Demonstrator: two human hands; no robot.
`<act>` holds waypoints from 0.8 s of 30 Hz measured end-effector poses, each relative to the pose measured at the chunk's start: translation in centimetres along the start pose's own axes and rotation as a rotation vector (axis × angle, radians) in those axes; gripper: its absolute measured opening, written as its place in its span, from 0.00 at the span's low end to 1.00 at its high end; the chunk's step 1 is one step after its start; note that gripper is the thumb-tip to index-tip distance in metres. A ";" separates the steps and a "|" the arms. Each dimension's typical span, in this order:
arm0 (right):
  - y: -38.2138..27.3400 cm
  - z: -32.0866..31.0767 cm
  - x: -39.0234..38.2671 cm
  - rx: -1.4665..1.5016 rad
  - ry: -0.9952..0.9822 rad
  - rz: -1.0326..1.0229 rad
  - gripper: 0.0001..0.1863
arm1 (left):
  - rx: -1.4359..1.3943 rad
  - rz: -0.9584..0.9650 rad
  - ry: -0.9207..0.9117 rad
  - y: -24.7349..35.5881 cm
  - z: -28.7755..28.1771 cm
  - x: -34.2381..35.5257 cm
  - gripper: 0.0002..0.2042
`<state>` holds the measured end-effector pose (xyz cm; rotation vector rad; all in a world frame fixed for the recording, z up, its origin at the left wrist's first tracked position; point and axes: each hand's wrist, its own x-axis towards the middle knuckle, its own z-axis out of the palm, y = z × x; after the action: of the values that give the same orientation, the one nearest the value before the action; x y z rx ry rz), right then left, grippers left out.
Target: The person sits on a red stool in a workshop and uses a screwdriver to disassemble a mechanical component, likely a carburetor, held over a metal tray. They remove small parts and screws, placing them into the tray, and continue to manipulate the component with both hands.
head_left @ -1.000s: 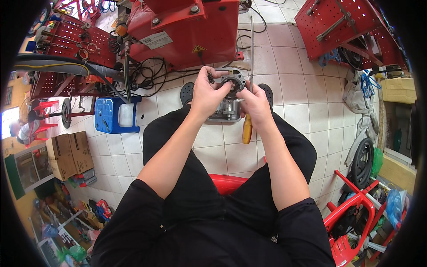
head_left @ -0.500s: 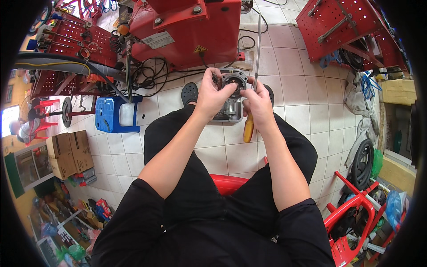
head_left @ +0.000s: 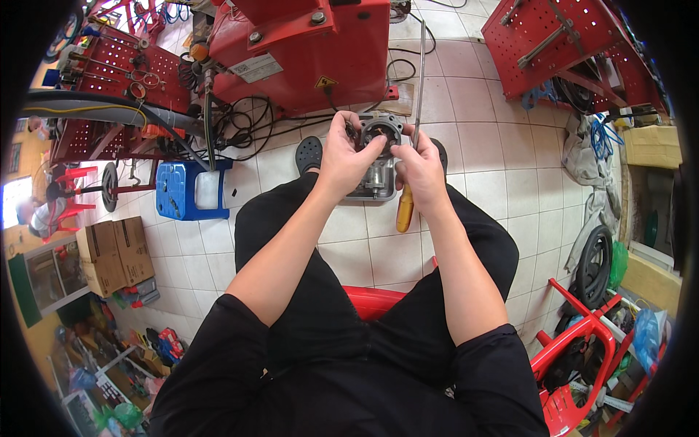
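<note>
Grey metal carburetor (head_left: 375, 156) held up over my knees, in both hands.

I see my left hand (head_left: 341, 156) closed around its left side, thumb near the round opening on top. My right hand (head_left: 424, 169) touches its right side and is shut on a screwdriver (head_left: 405, 207). The yellow handle points down toward me, the thin shaft goes up past the carburetor.

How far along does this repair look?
Done so far: the small metal engine part is off any machine and up in both hands. In hand: the left hand grips it while the right hand holds a yellow-handled screwdriver beside it. How much remains cannot be told; its round opening still faces up.
</note>
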<state>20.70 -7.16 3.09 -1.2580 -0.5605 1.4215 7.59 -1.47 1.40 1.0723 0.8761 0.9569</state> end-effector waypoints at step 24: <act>-0.2 0.5 -0.2 -0.210 0.061 -0.115 0.19 | 0.703 0.307 0.019 1.4 -0.4 -0.2 0.16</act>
<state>20.30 -7.16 3.47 -1.4067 -0.7433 1.2491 6.92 -1.25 2.69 1.8396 1.1201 0.9264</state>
